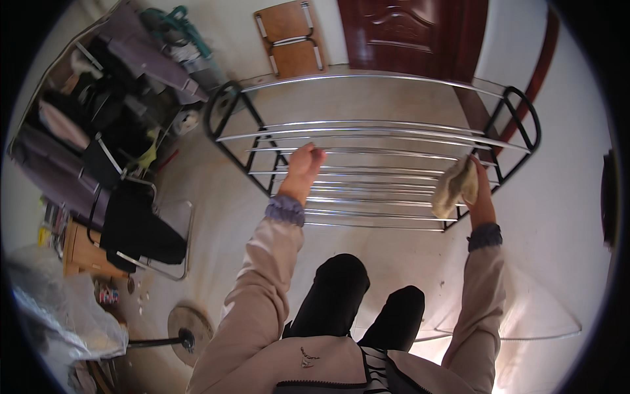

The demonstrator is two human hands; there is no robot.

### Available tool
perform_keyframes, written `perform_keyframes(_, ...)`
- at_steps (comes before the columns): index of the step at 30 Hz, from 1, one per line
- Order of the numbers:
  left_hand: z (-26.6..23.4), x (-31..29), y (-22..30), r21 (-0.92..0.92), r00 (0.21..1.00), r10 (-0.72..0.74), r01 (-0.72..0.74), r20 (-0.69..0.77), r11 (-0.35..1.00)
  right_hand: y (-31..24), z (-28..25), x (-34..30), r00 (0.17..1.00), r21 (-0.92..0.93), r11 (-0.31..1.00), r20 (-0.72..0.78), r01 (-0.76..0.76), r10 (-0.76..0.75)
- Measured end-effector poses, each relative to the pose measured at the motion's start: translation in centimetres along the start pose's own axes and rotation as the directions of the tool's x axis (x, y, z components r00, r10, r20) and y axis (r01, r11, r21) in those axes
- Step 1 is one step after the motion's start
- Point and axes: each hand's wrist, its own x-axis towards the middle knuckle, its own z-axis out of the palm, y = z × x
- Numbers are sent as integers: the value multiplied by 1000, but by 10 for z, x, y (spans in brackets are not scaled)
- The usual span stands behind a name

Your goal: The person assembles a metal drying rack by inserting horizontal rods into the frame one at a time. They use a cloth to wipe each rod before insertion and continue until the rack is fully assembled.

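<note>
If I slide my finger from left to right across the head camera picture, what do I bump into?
A clear plastic sheet, a round stand base, the left hand, the right knee in black trousers, a brownish cloth, the right hand.

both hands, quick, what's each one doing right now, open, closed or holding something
Left hand: closed at the metal rack; whether it grips anything cannot be told.
Right hand: holding a beige cloth.

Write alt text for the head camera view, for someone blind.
A person's right hand holds a beige cloth at a metal rack; the left hand is curled by its bars. Left, black fabric covers a chair; beyond, a red door.
</note>
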Motion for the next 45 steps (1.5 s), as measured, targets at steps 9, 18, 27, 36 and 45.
perform_keyframes(9, 27, -18, 14, -23, 986, -135, 134, -101, 991, -1, 29, -20, 898, -142, 988, -426, 59, -115)
perform_keyframes(18, 35, -12, 15, -15, 970, -169, 169, -176, 986, -1, 29, -25, 913, -139, 989, -393, 58, -108)
perform_keyframes(27, 39, -21, 12, -3, 977, -154, 155, -149, 988, -13, 14, -26, 918, -109, 993, -389, 45, -84)
perform_keyframes(36, 40, -42, 16, 91, 990, -106, 115, -97, 989, -14, 17, -27, 903, -120, 990, -414, 70, -114)
perform_keyframes(45, 18, -66, 26, 789, 682, 418, -590, 601, -173, -17, 12, -44, 915, -89, 991, -385, 96, -123)
